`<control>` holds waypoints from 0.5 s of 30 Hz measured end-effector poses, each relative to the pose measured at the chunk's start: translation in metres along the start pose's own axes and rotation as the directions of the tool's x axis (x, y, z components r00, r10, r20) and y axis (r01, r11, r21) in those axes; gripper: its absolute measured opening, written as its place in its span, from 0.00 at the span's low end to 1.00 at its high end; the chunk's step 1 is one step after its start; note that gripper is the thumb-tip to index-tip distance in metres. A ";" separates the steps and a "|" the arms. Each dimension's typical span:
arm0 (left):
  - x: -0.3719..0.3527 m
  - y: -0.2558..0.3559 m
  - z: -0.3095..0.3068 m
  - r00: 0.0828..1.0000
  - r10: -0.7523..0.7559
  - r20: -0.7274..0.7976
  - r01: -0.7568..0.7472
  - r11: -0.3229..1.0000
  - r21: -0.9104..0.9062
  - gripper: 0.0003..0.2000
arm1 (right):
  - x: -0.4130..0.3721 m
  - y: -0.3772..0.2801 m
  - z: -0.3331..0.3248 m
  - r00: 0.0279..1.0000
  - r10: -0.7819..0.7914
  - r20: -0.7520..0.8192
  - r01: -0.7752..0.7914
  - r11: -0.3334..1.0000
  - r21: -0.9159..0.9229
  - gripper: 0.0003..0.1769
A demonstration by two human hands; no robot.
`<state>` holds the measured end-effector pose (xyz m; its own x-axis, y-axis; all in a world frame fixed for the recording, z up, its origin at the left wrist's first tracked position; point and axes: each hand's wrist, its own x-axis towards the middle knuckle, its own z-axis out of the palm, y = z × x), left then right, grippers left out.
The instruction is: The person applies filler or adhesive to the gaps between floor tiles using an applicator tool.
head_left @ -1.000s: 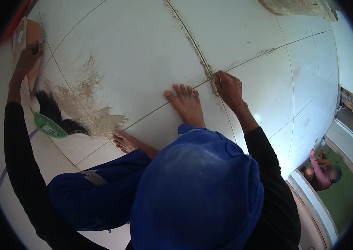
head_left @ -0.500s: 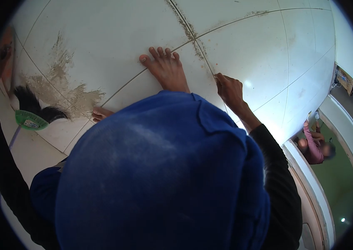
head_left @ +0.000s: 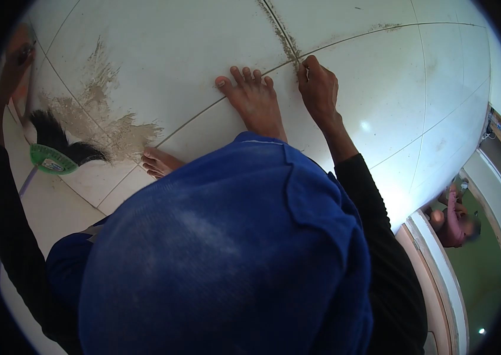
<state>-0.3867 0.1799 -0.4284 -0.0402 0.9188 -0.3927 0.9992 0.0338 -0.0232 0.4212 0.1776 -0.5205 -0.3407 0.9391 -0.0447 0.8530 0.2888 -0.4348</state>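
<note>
My right hand [head_left: 320, 92] is closed in a pinch over the joint [head_left: 289, 44] between the white floor tiles, beside the crossing of the lines. What its fingertips hold, if anything, is too small to make out. Crumbly grey-brown dirt [head_left: 280, 29] lies along that joint. At the far left edge my left hand [head_left: 17, 68] is closed around something small and dark, beside an orange-brown surface [head_left: 21, 94]. The rest of that thing is hidden in the dim edge of the view.
A broom [head_left: 52, 157] with a green head and black bristles lies at the left, near a smear of grey-brown paste [head_left: 123, 133] on the tiles. My bare feet [head_left: 256, 103] stand on the floor. Another person [head_left: 454, 222] in a pink top crouches beyond a doorway at the right.
My right hand has moved up along the tile joint to the crossing of the lines. My left hand has moved up a little at the left edge. The whole view has shifted slightly.
</note>
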 end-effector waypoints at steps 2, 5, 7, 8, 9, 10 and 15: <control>-0.013 0.015 0.005 0.989 0.052 -0.139 -0.066 0.993 -0.099 0.12 | -0.007 0.006 0.000 0.996 0.048 0.074 -0.049 0.999 0.023 0.06; -0.021 0.009 0.010 0.941 0.072 -0.331 -0.120 0.984 -0.129 0.13 | -0.052 0.026 -0.009 0.993 0.049 0.105 -0.056 0.996 0.068 0.06; -0.027 0.007 0.008 0.985 -0.012 -0.175 -0.032 0.969 -0.247 0.12 | -0.084 0.044 -0.014 0.998 0.012 0.069 -0.018 0.997 0.077 0.05; -0.029 0.003 0.010 0.992 -0.037 -0.124 0.001 0.959 -0.284 0.12 | -0.089 0.044 -0.015 0.999 -0.027 0.021 0.026 0.998 0.051 0.04; -0.036 0.011 0.008 0.996 -0.062 -0.062 0.043 0.962 -0.271 0.11 | -0.088 0.046 -0.012 0.997 -0.068 -0.031 0.069 0.997 0.017 0.04; -0.036 0.020 0.006 0.997 -0.082 0.004 0.081 0.963 -0.256 0.09 | -0.088 0.053 -0.001 0.988 -0.113 -0.104 0.114 0.993 0.006 0.03; -0.022 0.007 0.018 0.994 -0.039 0.105 0.061 0.976 -0.211 0.06 | -0.093 0.050 0.003 0.983 -0.064 -0.171 0.069 0.997 0.024 0.05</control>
<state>-0.3787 0.1526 -0.4362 -0.0799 0.8704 -0.4858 0.9740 0.1719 0.1477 0.4944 0.1042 -0.5405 -0.3219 0.9368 0.1374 0.8178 0.3482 -0.4582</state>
